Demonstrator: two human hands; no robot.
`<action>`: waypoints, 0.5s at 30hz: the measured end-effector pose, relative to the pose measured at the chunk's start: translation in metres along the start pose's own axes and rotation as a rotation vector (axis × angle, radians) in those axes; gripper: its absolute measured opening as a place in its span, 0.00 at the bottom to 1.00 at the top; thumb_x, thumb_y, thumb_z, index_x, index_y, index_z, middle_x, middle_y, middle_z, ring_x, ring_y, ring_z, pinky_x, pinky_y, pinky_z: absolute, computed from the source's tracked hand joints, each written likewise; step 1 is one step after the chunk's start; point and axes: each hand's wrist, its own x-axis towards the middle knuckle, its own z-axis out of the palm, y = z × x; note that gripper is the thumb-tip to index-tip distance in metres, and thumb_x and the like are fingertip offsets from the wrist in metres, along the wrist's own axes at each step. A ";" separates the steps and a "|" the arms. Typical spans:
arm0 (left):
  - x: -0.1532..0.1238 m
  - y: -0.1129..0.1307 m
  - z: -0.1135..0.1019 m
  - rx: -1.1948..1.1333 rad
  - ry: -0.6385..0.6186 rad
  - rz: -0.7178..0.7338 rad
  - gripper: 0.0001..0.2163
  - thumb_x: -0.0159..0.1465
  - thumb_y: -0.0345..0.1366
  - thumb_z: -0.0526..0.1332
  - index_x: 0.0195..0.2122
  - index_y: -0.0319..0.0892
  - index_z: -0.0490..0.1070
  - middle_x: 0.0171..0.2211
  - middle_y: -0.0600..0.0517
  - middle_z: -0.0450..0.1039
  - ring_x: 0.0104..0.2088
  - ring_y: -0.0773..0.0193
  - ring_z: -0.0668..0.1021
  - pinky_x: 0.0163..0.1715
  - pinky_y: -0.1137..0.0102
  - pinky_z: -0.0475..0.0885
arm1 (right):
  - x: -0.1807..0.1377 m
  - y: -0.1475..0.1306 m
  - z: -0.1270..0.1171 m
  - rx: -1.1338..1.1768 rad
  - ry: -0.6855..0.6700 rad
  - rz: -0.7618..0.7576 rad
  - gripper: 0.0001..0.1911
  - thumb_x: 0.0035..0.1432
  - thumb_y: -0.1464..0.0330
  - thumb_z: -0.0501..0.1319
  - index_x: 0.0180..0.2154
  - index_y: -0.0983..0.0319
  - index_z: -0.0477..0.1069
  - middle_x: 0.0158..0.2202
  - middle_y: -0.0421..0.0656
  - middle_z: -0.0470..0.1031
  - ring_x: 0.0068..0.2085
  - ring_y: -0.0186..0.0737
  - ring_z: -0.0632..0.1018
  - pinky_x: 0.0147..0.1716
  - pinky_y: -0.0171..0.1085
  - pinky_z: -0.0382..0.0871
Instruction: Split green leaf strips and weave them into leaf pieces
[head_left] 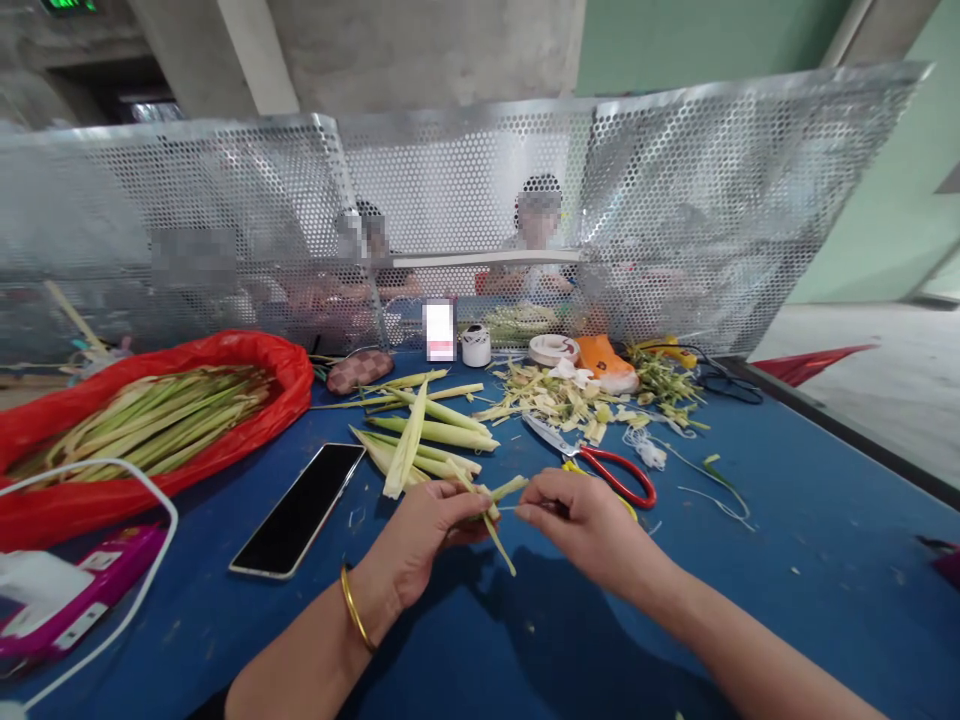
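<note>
My left hand [442, 520] is closed on a small bundle of pale green husk strips [495, 510], whose ends stick out past the thumb. Just right of it, my right hand [566, 510] pinches a thin white string [508, 508] that runs to the bundle. Beyond my hands lies a fan of green husk leaves [431, 430]. Red-handled scissors [600, 462] rest behind my right hand, over something yellow that it partly hides. A black-screened phone [300, 512] lies left of my left hand.
A red bag [292, 375] of long husk strips stands at left, near a purple power strip [124, 570] with a white cable. Husk scraps [555, 400], a tape roll [553, 349] and an orange packet [604, 360] lie at the back. People sit behind the perforated metal screen [465, 180].
</note>
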 end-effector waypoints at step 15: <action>-0.015 -0.005 0.005 0.493 -0.314 0.191 0.05 0.54 0.34 0.65 0.26 0.39 0.80 0.23 0.52 0.76 0.26 0.65 0.74 0.28 0.73 0.66 | -0.001 -0.004 -0.003 -0.027 -0.055 -0.043 0.08 0.58 0.70 0.57 0.26 0.61 0.70 0.21 0.36 0.69 0.24 0.31 0.68 0.23 0.30 0.55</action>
